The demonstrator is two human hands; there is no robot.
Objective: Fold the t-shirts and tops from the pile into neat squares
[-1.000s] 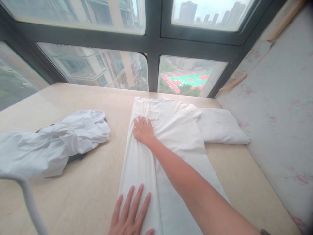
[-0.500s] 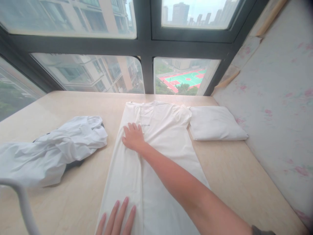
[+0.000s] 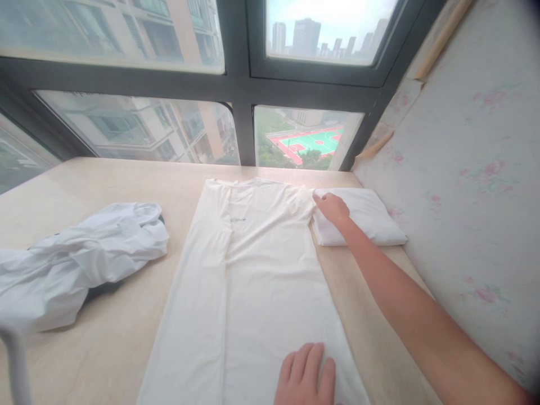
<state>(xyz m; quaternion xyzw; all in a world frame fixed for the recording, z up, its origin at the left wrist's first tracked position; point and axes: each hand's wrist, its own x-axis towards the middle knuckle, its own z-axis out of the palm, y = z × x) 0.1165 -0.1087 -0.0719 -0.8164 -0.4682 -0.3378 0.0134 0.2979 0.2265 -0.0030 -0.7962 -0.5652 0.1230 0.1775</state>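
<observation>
At the near edge of the view, the left hand (image 3: 306, 374) lies palm down on the lower right part of a white T-shirt (image 3: 270, 292), fingers loosely bent and close together, thumb apart; whether it has hold of any fabric, I cannot tell. Off to the left, a grey curved tube (image 3: 17, 365) enters the corner. The shirt is spread lengthwise on a wide pale ledge (image 3: 105, 337), its left side folded inward in a long strip that partly covers the dark lettering (image 3: 240, 220) on the chest. Left of it, well apart, lies a crumpled white garment (image 3: 109, 247) with dark fabric (image 3: 101, 289) showing beneath. Farther up, the right hand (image 3: 331, 205) is at the shirt's right sleeve, fingers drawn in; a pinch on the cloth cannot be made out for certain. Beneath this hand sits a folded white bundle (image 3: 371, 219), near the floral wallpaper (image 3: 472, 197). Beyond stands a dark window frame (image 3: 240, 84), with a green-and-red sports court (image 3: 314, 143) and buildings (image 3: 306, 36) outside.
</observation>
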